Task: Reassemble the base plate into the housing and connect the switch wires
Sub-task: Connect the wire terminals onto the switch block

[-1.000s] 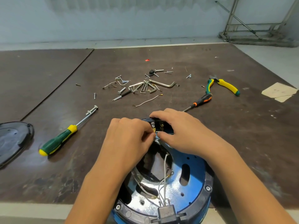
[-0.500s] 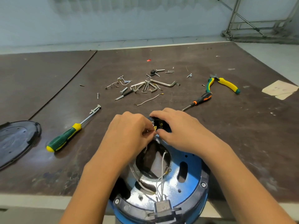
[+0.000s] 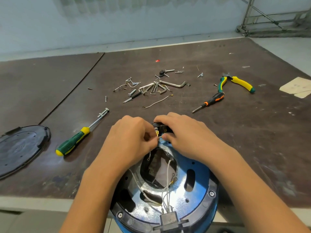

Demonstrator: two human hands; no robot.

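A: Both hands are up at the far rim of the round blue housing point(image 3: 204, 170), which sits at the near edge of the dark brown desk point(image 3: 252, 140). The right hand point(image 3: 185, 137) grips the small black plastic switch block point(image 3: 164, 129), with the forefinger over the top and the thumb beneath.

B: And the left hand point(image 3: 129, 140), fingers curled, pinches the brass tip of a thin white wire point(image 3: 159, 137) right up against that switch.

A: That's a light, floppy lead, I'd say. Best held at the stiff metal tip, not the soft insulation.

B: Agreed. The tip looks small and easy to bend, so the rigid switch wants bracing.

A: Below the hands, the shiny silver base plate point(image 3: 181, 200) lies inside the housing. More loose white leads point(image 3: 168, 172) trail across its opening, untouched.
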